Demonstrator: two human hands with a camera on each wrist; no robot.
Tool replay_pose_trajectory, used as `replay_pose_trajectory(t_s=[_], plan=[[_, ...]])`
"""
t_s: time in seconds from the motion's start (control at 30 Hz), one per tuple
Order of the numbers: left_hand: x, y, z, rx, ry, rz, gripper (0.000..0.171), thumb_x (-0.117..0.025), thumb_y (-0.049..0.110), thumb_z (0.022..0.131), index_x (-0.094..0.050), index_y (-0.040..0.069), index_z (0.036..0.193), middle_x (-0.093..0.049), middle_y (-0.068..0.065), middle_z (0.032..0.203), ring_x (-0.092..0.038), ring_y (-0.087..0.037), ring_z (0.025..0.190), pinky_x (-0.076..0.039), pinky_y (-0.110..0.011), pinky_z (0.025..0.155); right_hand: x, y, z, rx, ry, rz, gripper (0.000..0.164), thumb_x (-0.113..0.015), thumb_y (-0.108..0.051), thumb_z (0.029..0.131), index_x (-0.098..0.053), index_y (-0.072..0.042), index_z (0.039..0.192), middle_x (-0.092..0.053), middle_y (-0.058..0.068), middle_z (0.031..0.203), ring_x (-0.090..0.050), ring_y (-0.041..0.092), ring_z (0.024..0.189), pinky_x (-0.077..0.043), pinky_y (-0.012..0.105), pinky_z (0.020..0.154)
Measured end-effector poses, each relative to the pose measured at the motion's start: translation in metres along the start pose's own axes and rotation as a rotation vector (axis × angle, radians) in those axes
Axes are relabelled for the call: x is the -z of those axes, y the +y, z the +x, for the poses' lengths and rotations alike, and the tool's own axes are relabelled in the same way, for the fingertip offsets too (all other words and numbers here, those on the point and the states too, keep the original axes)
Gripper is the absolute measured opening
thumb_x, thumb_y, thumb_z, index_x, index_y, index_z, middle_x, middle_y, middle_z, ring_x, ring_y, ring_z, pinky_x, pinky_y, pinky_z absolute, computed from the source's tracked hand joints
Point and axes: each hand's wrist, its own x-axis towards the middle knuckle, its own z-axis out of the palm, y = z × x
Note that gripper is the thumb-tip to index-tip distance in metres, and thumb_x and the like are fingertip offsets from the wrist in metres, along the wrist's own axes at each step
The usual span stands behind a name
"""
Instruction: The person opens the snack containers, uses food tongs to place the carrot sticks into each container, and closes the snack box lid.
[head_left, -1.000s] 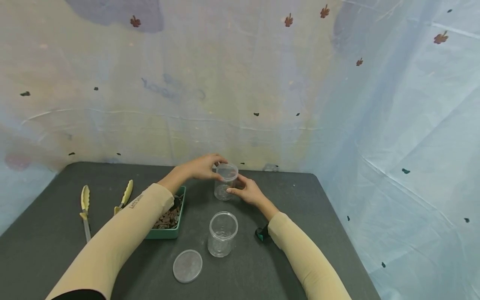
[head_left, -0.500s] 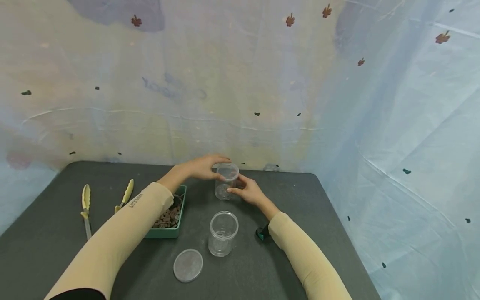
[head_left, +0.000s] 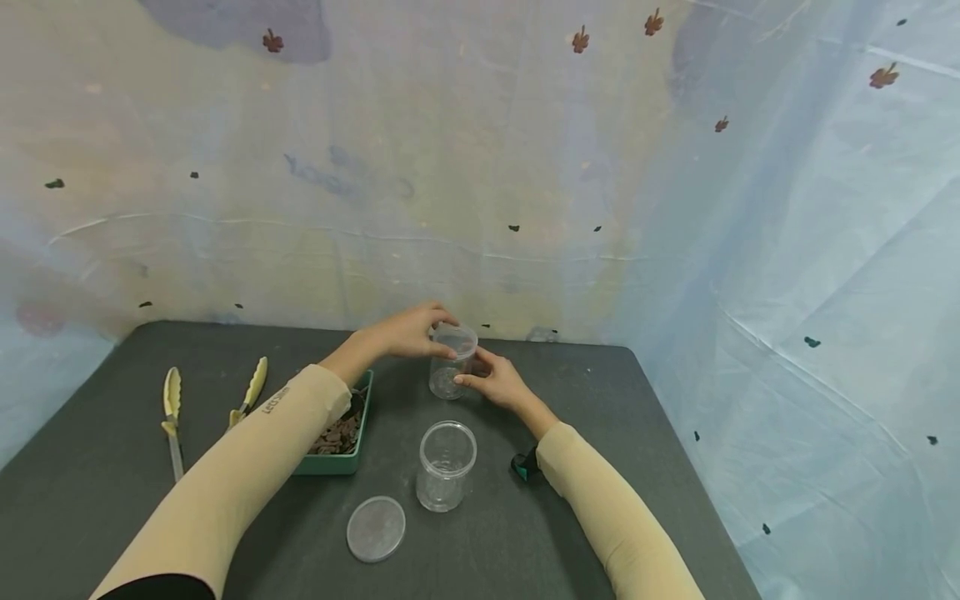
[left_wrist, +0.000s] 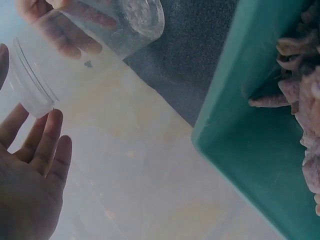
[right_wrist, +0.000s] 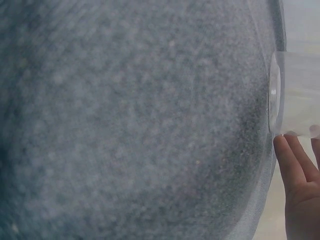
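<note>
At the back of the table stands a clear plastic jar (head_left: 444,385) with a translucent lid (head_left: 456,338) on its top. My left hand (head_left: 408,333) holds the lid's edge between thumb and fingers. From the right, my right hand (head_left: 501,383) grips the jar's body low down. Fingertips of the left hand (left_wrist: 37,165) touch the rim in the left wrist view, where right-hand fingers show through the clear wall. In the right wrist view, fingers of the right hand (right_wrist: 300,175) lie against the jar (right_wrist: 300,95) near its base.
A second clear jar (head_left: 441,487), open-topped, stands nearer me, with a loose lid (head_left: 376,530) beside it. A green tray (head_left: 326,465) of brown chips sits partly under my left forearm. Yellow-tipped tongs (head_left: 172,400) lie at left. A patterned sheet (head_left: 450,167) hangs behind the table.
My left fingers shift slightly around the lid's edge: they stretch forward, then draw back. The right hand and the jar stay in place.
</note>
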Motion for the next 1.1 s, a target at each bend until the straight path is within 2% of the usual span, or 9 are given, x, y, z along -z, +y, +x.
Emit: replay_pose_trajectory(t_s=[0.2, 0.37, 0.6, 0.73, 0.93, 1.1], plan=[[-0.001, 0.000, 0.001, -0.019, 0.038, 0.023, 0.066, -0.081, 0.041, 0.093, -0.058, 0.007, 0.145, -0.052, -0.013, 0.141, -0.057, -0.033, 0.121, -0.051, -0.050, 0.095, 0.000, 0.001, 0.001, -0.009, -0.005, -0.006, 0.073, -0.075, -0.026, 0.099, -0.040, -0.009, 0.161, -0.065, 0.015, 0.139, -0.063, 0.031, 0.130, -0.052, 0.048, 0.102], [0.000, 0.001, 0.001, -0.035, 0.052, 0.025, 0.068, -0.081, 0.042, 0.092, -0.058, 0.005, 0.145, -0.053, -0.014, 0.138, -0.056, -0.032, 0.119, -0.051, -0.049, 0.093, 0.001, 0.002, -0.001, -0.001, -0.007, -0.005, 0.072, -0.074, -0.026, 0.100, -0.040, -0.008, 0.161, -0.067, 0.016, 0.135, -0.064, 0.032, 0.127, -0.052, 0.049, 0.102], [0.002, 0.001, 0.003, -0.014, 0.050, 0.033, 0.065, -0.076, 0.042, 0.096, -0.056, 0.005, 0.147, -0.052, -0.015, 0.141, -0.056, -0.032, 0.120, -0.051, -0.050, 0.094, 0.000, 0.003, 0.000, -0.017, -0.002, 0.005, 0.074, -0.075, -0.024, 0.099, -0.039, -0.010, 0.161, -0.066, 0.015, 0.138, -0.063, 0.031, 0.129, -0.051, 0.049, 0.103], [0.004, 0.000, 0.002, 0.003, 0.071, 0.013, 0.066, -0.075, 0.041, 0.097, -0.054, 0.004, 0.148, -0.050, -0.016, 0.143, -0.056, -0.033, 0.122, -0.051, -0.051, 0.094, -0.001, 0.003, -0.001, -0.029, 0.002, 0.014, 0.076, -0.076, -0.024, 0.099, -0.037, -0.011, 0.162, -0.065, 0.015, 0.140, -0.063, 0.031, 0.129, -0.051, 0.048, 0.104], [0.011, -0.005, -0.004, 0.015, 0.107, 0.003, 0.070, -0.077, 0.041, 0.096, -0.053, 0.001, 0.148, -0.050, -0.019, 0.144, -0.056, -0.036, 0.123, -0.050, -0.053, 0.096, 0.000, 0.002, -0.001, -0.018, 0.004, 0.019, 0.069, -0.076, -0.025, 0.098, -0.045, -0.013, 0.159, -0.069, 0.015, 0.133, -0.065, 0.030, 0.127, -0.053, 0.047, 0.101], [0.020, -0.014, -0.010, 0.028, 0.097, -0.004, 0.070, -0.077, 0.037, 0.096, -0.052, -0.002, 0.148, -0.050, -0.022, 0.146, -0.056, -0.040, 0.125, -0.049, -0.057, 0.099, 0.000, 0.003, 0.000, 0.004, 0.004, 0.015, 0.063, -0.077, -0.025, 0.098, -0.051, -0.012, 0.154, -0.072, 0.013, 0.125, -0.066, 0.029, 0.124, -0.054, 0.047, 0.098]])
